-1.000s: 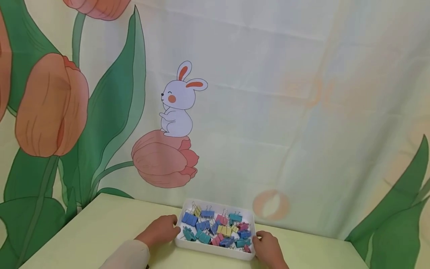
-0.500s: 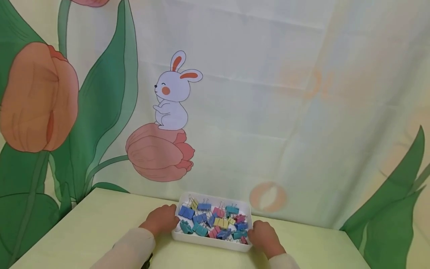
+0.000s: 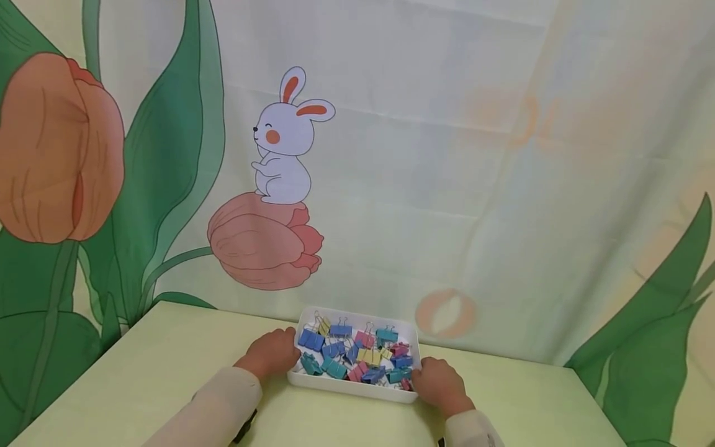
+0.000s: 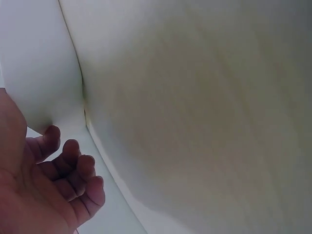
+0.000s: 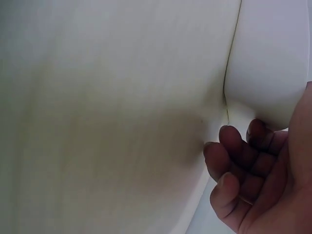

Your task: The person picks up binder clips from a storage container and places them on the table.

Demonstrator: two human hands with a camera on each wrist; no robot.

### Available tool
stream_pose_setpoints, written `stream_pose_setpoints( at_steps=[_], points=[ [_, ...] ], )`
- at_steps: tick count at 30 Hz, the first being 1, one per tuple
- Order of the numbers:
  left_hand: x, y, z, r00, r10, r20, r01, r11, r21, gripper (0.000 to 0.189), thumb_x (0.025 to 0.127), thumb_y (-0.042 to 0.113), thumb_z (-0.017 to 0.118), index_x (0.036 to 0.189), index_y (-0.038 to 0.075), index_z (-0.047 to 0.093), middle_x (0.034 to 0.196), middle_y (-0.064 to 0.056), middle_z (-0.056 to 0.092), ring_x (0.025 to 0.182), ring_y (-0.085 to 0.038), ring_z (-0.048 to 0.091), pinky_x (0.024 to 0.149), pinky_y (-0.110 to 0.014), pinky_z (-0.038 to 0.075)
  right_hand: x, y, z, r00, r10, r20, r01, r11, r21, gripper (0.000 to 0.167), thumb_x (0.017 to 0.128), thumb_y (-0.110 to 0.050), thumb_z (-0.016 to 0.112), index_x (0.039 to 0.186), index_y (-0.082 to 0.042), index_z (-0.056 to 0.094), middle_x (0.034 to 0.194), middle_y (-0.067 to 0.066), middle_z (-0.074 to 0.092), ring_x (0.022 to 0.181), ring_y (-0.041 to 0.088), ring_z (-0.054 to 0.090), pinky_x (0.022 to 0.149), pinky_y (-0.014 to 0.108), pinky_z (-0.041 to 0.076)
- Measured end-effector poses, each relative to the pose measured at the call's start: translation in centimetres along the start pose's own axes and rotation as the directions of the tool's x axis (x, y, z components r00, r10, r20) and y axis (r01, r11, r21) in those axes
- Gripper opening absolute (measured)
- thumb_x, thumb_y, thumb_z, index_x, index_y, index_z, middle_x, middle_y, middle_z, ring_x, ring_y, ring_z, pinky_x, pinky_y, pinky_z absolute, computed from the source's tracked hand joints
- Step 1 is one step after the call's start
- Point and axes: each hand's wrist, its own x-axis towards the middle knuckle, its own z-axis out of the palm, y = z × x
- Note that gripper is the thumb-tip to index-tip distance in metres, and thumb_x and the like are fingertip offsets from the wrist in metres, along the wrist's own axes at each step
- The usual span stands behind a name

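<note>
A shallow white plastic tray (image 3: 352, 386) stands at the back of the pale yellow-green table, near the wall cloth. In it lie several binder clips (image 3: 368, 357) in blue, teal, pink and yellow, many with their wire handles raised. My left hand (image 3: 272, 352) grips the tray's left end. On the opposite end my right hand (image 3: 441, 382) has hold near the front corner. Both wrist views show curled fingers at the tray's outer wall, with the index fingertip of the left hand (image 4: 53, 185) and of the right hand (image 5: 263, 180) right at its lower edge. Both thumbs are out of the wrist views.
Behind the tray hangs a cloth (image 3: 391, 217) printed with tulips and a white rabbit (image 3: 285, 155). The table (image 3: 184, 366) extends to both sides and in front of the tray. A dark strap (image 3: 244, 427) shows under the left sleeve.
The head view has tilted down, so the scene sits higher and more of both sleeves shows. The tray keeps about the same place on the table, a hand at each end.
</note>
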Motion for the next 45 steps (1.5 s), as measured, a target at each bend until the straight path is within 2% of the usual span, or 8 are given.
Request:
stream_pose_setpoints(
  at_steps=[2,9,21,29,37,41,45],
  points=[
    [-0.1,-0.1,0.1,1.0,-0.002,0.008,0.002,1.0,0.011,0.05,0.092,0.025,0.056,0.133,-0.004,0.048,0.122,-0.02,0.06,0.113,-0.035,0.058,0.101,-0.053,0.043,0.2,0.1,0.2,1.0,0.002,0.009,-0.002,1.0,-0.003,0.036,0.091,-0.03,0.05,0.108,-0.003,0.066,0.096,0.009,0.068,0.074,0.021,0.057,0.07,0.046,0.05],
    [-0.5,0.2,-0.2,1.0,-0.016,0.025,0.015,0.999,0.031,0.052,0.092,0.026,0.058,0.135,-0.002,0.048,0.126,-0.02,0.058,0.117,-0.037,0.056,0.101,-0.055,0.042,0.5,0.1,0.1,0.999,-0.019,0.05,0.02,0.999,-0.027,0.033,0.094,-0.029,0.046,0.102,-0.003,0.066,0.082,0.006,0.062,0.07,0.021,0.053,0.067,0.042,0.048],
    [-2.0,0.5,-0.5,0.997,-0.056,0.054,0.056,0.998,-0.011,0.056,0.092,0.025,0.059,0.137,-0.004,0.045,0.132,-0.019,0.056,0.121,-0.036,0.054,0.104,-0.054,0.04,-1.2,-0.2,-0.7,0.996,-0.068,0.064,0.073,0.995,-0.073,0.031,0.093,-0.028,0.047,0.099,-0.003,0.065,0.082,0.008,0.061,0.068,0.022,0.052,0.063,0.042,0.047],
    [-3.8,0.4,-0.3,0.999,-0.01,0.044,0.01,1.0,0.014,0.048,0.09,0.023,0.059,0.127,-0.006,0.051,0.118,-0.018,0.062,0.102,-0.03,0.06,0.098,-0.052,0.045,-2.9,-0.4,-0.9,0.993,-0.069,0.095,0.076,0.994,-0.079,0.028,0.093,-0.027,0.05,0.095,-0.004,0.065,0.076,0.006,0.058,0.066,0.022,0.051,0.062,0.04,0.045],
    [-5.2,0.6,-0.3,0.999,0.03,0.023,-0.032,0.997,0.074,0.039,0.089,0.024,0.058,0.117,-0.004,0.056,0.102,-0.014,0.063,0.087,-0.025,0.059,0.089,-0.051,0.049,-4.4,-0.1,-1.3,0.993,-0.068,0.092,0.077,0.992,-0.102,0.028,0.094,-0.029,0.049,0.092,-0.006,0.064,0.077,0.005,0.059,0.065,0.021,0.05,0.061,0.043,0.048],
    [-6.7,0.9,-0.6,0.998,0.057,0.015,-0.058,0.994,0.088,0.034,0.088,0.021,0.058,0.11,-0.005,0.057,0.094,-0.014,0.062,0.084,-0.027,0.059,0.084,-0.051,0.05,-5.6,0.0,-1.6,0.991,-0.088,0.098,0.097,0.991,-0.091,0.026,0.093,-0.029,0.05,0.088,-0.007,0.064,0.074,0.004,0.058,0.063,0.021,0.049,0.059,0.041,0.045],
    [-8.6,1.1,-0.5,0.997,0.08,0.009,-0.08,0.992,0.092,0.028,0.088,0.019,0.058,0.102,-0.004,0.058,0.086,-0.013,0.06,0.08,-0.027,0.058,0.079,-0.051,0.051,-7.0,0.2,-1.5,0.986,-0.076,0.145,0.088,0.993,-0.075,0.025,0.093,-0.028,0.053,0.09,-0.006,0.065,0.073,0.003,0.057,0.063,0.019,0.048,0.06,0.038,0.043]
  ],
)
